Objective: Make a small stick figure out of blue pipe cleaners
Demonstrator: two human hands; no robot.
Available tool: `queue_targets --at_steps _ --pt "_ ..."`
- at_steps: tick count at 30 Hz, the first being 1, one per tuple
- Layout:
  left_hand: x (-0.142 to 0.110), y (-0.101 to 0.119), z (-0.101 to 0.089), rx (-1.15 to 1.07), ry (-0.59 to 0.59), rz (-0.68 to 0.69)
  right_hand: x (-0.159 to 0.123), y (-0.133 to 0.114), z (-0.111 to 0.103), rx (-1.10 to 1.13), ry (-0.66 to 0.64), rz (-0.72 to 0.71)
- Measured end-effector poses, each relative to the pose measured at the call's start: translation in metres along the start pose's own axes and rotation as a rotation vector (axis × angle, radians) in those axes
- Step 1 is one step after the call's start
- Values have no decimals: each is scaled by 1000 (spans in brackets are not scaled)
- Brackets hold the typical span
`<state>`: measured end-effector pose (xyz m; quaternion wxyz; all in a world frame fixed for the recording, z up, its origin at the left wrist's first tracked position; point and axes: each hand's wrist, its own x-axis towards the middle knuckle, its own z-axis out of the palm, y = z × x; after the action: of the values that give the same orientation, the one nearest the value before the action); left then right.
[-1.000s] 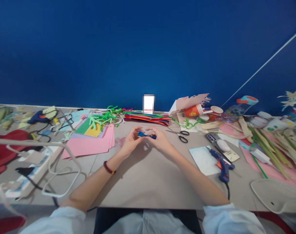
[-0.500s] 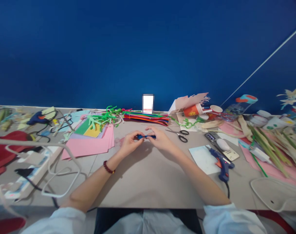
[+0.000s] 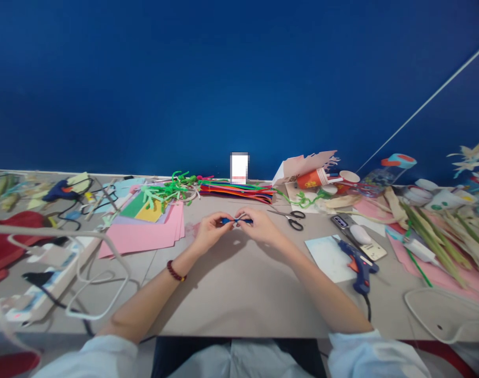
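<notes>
Left hand (image 3: 211, 231) and right hand (image 3: 261, 226): tight grip on a blue pipe cleaner (image 3: 236, 221), held just above the table (image 3: 239, 294). Fingers hide its middle; twist hard to make out. Right of grip: scissors (image 3: 290, 220), then hot glue gun (image 3: 357, 268). Left: pink paper (image 3: 145, 236). Far: pipe cleaner bundle (image 3: 235, 192), tilted orange paper cup (image 3: 310, 179), contents unclear.

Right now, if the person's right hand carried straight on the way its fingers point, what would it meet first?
The right hand pinches a blue pipe cleaner, so that comes first; just past it lies the left hand, as far as this view shows.
</notes>
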<state>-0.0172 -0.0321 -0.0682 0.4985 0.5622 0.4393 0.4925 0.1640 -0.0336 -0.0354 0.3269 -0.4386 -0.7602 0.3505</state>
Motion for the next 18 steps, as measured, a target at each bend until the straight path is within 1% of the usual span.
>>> queue_targets --at_steps 3,5,10,14,18 --pt "0 0 1 -1 -22 34 1 -2 0 -37 27 -26" --pt "-1 2 2 -19 -14 72 2 -2 0 -65 53 -33" --pt "1 6 0 -58 59 133 4 -3 -1 -199 110 -36" --pt "0 9 -3 -35 65 127 3 -2 -1 -265 122 -74" --pt "-1 11 -3 -14 70 117 4 5 1 -361 113 -123"
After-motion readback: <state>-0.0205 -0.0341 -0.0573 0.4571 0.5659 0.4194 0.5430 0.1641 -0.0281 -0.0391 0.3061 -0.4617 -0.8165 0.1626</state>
